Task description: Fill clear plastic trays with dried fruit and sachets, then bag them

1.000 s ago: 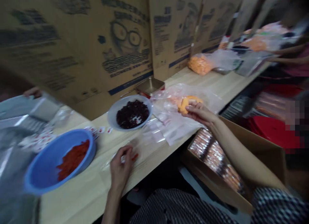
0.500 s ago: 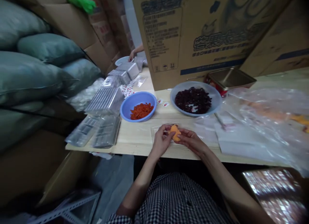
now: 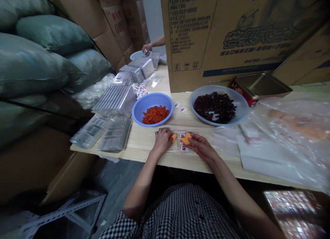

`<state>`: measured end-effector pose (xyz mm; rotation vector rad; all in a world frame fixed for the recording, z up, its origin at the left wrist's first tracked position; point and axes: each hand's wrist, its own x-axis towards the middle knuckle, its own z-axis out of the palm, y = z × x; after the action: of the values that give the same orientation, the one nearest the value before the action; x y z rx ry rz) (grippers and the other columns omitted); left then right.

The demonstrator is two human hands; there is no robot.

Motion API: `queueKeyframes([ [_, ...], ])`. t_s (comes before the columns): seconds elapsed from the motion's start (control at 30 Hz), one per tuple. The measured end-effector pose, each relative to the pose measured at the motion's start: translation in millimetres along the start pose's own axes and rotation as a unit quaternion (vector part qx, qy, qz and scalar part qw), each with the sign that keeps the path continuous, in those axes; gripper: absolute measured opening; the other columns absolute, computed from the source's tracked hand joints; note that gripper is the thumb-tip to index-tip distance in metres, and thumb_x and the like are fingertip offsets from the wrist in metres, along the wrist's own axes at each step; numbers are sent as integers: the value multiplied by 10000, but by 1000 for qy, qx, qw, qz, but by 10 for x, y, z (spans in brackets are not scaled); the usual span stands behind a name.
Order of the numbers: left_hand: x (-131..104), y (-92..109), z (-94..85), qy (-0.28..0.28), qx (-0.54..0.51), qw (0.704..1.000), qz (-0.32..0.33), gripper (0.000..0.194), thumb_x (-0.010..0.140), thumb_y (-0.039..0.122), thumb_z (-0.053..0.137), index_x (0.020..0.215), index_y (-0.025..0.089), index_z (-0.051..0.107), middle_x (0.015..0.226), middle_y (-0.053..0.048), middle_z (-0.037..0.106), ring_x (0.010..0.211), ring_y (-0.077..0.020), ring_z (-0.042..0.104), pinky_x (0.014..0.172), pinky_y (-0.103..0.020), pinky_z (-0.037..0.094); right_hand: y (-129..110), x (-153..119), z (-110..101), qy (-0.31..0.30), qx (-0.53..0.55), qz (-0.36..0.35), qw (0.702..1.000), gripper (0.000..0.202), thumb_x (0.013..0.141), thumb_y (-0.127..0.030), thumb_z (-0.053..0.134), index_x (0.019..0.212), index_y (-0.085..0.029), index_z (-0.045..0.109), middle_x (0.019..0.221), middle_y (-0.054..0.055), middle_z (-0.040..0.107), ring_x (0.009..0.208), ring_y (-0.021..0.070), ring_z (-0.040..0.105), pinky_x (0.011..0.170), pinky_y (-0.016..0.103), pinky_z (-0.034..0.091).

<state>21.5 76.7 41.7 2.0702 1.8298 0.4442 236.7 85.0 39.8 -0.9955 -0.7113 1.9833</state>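
My left hand [image 3: 162,141] is over the left part of a clear plastic tray [image 3: 177,150], its fingers closed on an orange piece [image 3: 174,138] that looks like dried fruit. To the right, my right hand [image 3: 203,148] pinches another orange piece [image 3: 186,139] between thumb and fingers. Beneath that piece, small white packets with red print [image 3: 184,148] lie in the tray. Part of the tray is hidden by both hands. Just beyond stands a blue bowl [image 3: 135,110] of red-orange dried pieces, and a pale bowl [image 3: 243,117] of dark dried fruit.
Stacked clear trays [image 3: 113,134] line the table's left side, beside loose packets [image 3: 140,90]. A big carton [image 3: 190,32] and a red tin [image 3: 263,87] stand behind. Plastic bags [image 3: 296,129] cover the right. Another person's hand [image 3: 146,47] is at the back. Sacks [image 3: 33,63] pile up left.
My hands were together at one orange piece above the table; now they are apart, each with an orange piece, the left one further left. Packets in the tray have come into sight.
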Motion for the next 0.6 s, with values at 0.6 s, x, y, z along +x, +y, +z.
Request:
queueKeyframes([
  [0.6, -277, 163, 0, 122, -279, 952, 15, 270, 968, 312, 514, 1195, 221, 629, 1151, -77, 674, 1017, -199, 610, 894, -330, 467, 204, 68, 292, 53, 62, -27, 996, 396, 533, -289, 941, 856, -202, 729, 923, 21, 759, 846, 194, 724, 804, 354, 614],
])
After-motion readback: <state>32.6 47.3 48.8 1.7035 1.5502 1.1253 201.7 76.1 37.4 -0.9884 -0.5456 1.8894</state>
